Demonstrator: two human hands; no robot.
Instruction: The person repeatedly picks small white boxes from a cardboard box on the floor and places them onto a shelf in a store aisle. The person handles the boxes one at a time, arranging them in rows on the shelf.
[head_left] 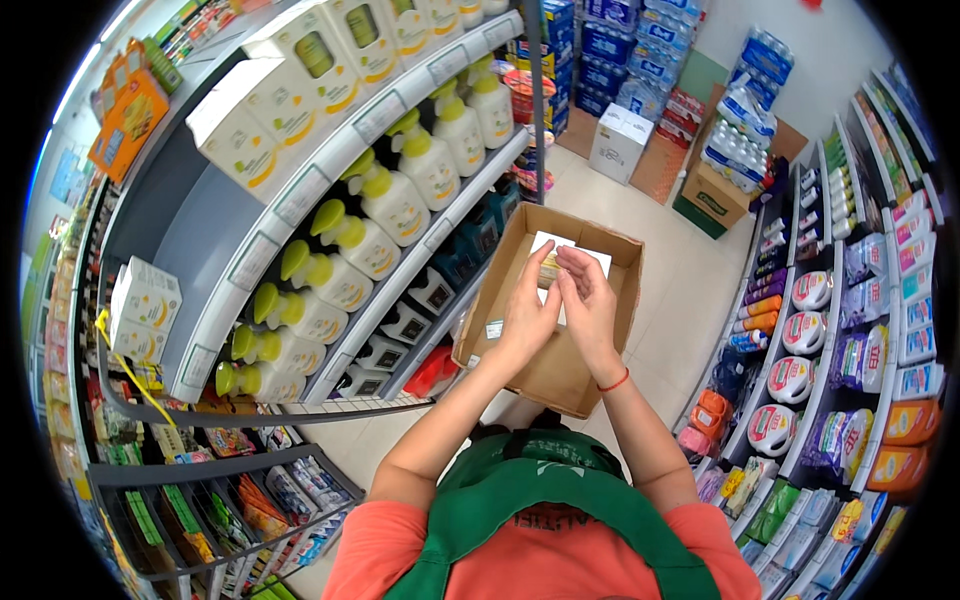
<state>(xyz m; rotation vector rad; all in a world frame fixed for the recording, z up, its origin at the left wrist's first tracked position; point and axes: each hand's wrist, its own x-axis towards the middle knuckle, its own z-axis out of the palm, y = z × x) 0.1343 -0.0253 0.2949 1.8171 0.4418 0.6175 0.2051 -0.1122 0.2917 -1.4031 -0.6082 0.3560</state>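
Note:
An open brown cardboard box (625,290) stands in front of me, with small white cartons (595,258) at its far end. One carton shows a yellowish window or label (548,270) beside my fingers. Over the box, my left hand (528,310) has its fingers stretched forward and its thumb apart. My right hand (588,298), below a wrist with a red string, also has extended fingers, angled toward the left hand. The fingertips of both hands come close together near the cartons. I see nothing gripped in either hand, though whether they touch a carton cannot be made out.
At left, a shelf holds white pump bottles (395,195) with green tops, below white cartons (290,95). A wire-edged rack (230,500) of small packets stands nearer. Packaged goods line the right shelf (790,380). Water packs (740,140) and a white carton (621,143) stand ahead.

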